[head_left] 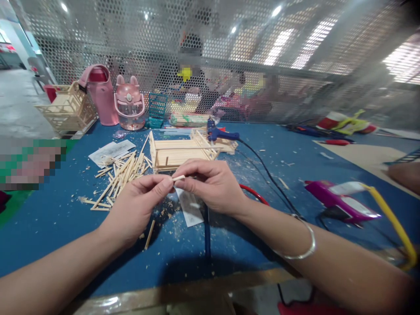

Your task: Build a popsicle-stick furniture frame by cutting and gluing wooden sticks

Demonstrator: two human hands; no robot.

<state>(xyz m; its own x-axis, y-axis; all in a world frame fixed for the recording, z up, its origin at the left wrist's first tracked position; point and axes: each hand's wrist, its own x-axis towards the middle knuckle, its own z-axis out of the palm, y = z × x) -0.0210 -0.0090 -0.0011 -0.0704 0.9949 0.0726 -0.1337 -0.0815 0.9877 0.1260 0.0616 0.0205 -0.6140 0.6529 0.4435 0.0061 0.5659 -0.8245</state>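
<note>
My left hand [144, 201] and my right hand [211, 186] meet in front of me, both pinching a short pale wooden stick [179, 178] between thumb and fingers. Just beyond them lies a small frame built of wooden sticks [180, 153]. A heap of loose wooden sticks [124, 175] spreads to the left of it, and one single stick [149, 235] lies nearer, below my left hand. A blue glue gun [223, 134] rests on the far right end of the stick frame, its black cord trailing right. A white paper slip [189, 208] lies partly under my right hand.
A pink bottle [106, 98], a clear pink-lidded bottle [130, 109] and another stick model [70, 109] stand at the back left. A perforated metal screen [147, 52] rises behind the blue table [108, 267]. A purple device [341, 203] with a yellow strap lies right.
</note>
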